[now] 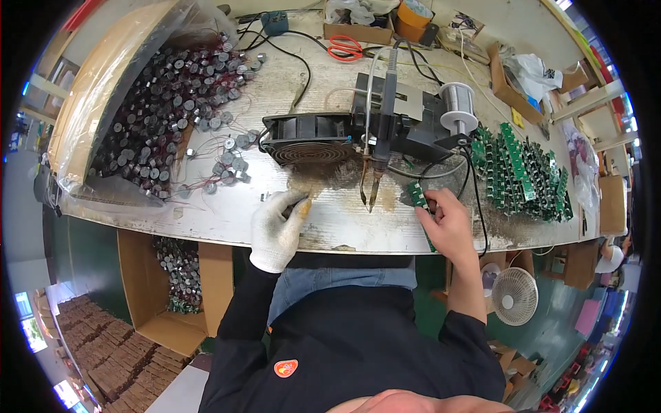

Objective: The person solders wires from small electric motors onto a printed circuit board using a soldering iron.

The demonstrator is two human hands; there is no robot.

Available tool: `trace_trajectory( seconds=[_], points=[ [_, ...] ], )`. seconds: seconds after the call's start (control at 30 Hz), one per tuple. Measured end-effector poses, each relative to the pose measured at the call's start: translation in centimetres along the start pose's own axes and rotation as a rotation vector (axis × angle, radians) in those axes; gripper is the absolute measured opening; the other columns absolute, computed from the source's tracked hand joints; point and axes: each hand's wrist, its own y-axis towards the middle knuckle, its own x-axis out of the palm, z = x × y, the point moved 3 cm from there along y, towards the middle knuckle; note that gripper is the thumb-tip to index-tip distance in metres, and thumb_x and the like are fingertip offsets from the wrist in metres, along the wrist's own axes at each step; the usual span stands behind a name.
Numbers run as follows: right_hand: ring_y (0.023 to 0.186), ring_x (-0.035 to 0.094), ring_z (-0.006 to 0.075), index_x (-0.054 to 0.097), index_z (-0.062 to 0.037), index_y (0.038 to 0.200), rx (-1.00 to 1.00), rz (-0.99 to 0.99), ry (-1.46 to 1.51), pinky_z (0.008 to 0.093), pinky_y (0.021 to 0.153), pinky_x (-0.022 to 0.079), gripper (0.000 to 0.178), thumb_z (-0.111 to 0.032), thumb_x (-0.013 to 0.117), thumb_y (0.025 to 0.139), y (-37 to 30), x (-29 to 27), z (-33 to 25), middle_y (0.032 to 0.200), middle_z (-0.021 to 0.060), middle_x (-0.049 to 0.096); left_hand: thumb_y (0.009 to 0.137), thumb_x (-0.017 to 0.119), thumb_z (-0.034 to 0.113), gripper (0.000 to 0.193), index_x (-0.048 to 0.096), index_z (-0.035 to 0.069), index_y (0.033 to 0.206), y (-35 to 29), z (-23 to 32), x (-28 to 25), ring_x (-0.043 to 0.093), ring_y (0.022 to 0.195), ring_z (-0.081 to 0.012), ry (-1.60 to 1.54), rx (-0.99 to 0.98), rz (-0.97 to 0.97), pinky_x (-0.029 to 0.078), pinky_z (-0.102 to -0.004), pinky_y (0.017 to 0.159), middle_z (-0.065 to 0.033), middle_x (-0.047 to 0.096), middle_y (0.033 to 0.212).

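Observation:
My left hand (277,230), in a white glove with a stained fingertip, is at the table's front edge with thumb and fingers pinched together. Whatever may be between them is too small to tell. My bare right hand (451,227) grips a narrow green circuit board strip (416,194), which slants down past the fingers. Between both hands, a soldering iron (376,175) hangs tip down from a black stand, touching neither hand. A roll of solder wire (457,107) is mounted on the stand's right. Close to my gloved fingers lies a tiny metallic piece (265,197).
Many small round motors (179,89) with red wires spill from a tipped carton at left. A black fan (308,143) stands behind my left hand. Green circuit boards (513,168) are piled at right. Red-handled scissors (345,48) lie at the back; an open carton (162,323) stands below left.

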Motion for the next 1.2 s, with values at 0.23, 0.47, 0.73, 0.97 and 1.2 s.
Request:
trace_trajectory(
  seconds=[0.23, 0.47, 0.73, 0.97, 1.2],
  points=[
    [0.055, 0.049, 0.0011, 0.057, 0.0011, 0.105, 0.286, -0.031, 0.777, 0.0184, 0.047, 0.033, 0.024, -0.001, 0.065, 0.082, -2.0, 1.6, 0.3, 0.075, -0.0007, 0.059, 0.091, 0.058, 0.012, 0.024, 0.061, -0.007, 0.104, -1.4, 1.6, 2.3, 0.061, 0.067, -0.0113, -0.259, -0.293, -0.157, 0.049, -0.0232, 0.062, -0.0104, 0.064, 0.084],
    [0.053, 0.045, 0.0004, 0.052, 0.0023, 0.104, 0.313, -0.276, 0.873, 0.0193, 0.047, 0.032, 0.020, -0.004, 0.062, 0.088, -2.9, 5.0, -2.5, 0.065, -0.0014, 0.057, 0.092, 0.058, 0.017, 0.026, 0.057, -0.006, 0.104, -0.8, 1.6, 3.6, 0.063, 0.076, -0.0121, -0.473, -0.553, -0.336, 0.053, -0.0237, 0.067, -0.0094, 0.063, 0.088],
    [0.065, 0.059, 0.0049, 0.052, 0.0038, 0.107, 0.359, -0.402, 0.999, 0.0204, 0.054, 0.047, 0.022, -0.002, 0.061, 0.088, -2.6, 5.7, -3.9, 0.087, 0.0065, 0.064, 0.090, 0.060, 0.016, 0.024, 0.057, -0.005, 0.102, -0.8, 1.6, 4.7, 0.063, 0.077, -0.0123, -0.578, -0.644, -0.342, 0.052, -0.0235, 0.068, -0.0088, 0.064, 0.087],
    [0.067, 0.058, 0.0034, 0.051, 0.0037, 0.109, 0.318, -0.366, 1.052, 0.0189, 0.055, 0.044, 0.024, 0.001, 0.060, 0.087, -3.2, 6.0, -3.9, 0.092, 0.0071, 0.064, 0.086, 0.063, 0.010, 0.017, 0.062, -0.006, 0.091, -0.9, 1.8, 6.0, 0.060, 0.071, -0.0099, -0.402, -0.460, -0.297, 0.051, -0.0242, 0.063, -0.0087, 0.065, 0.081],
    [0.066, 0.057, 0.0022, 0.051, 0.0046, 0.110, 0.281, -0.327, 0.984, 0.0178, 0.056, 0.041, 0.026, 0.002, 0.061, 0.086, -3.2, 6.1, -4.1, 0.092, 0.0066, 0.064, 0.081, 0.067, 0.011, 0.017, 0.063, -0.005, 0.084, -0.7, 2.2, 5.9, 0.059, 0.068, -0.0094, -0.335, -0.395, -0.238, 0.049, -0.0251, 0.061, -0.0083, 0.064, 0.075]
  ],
)
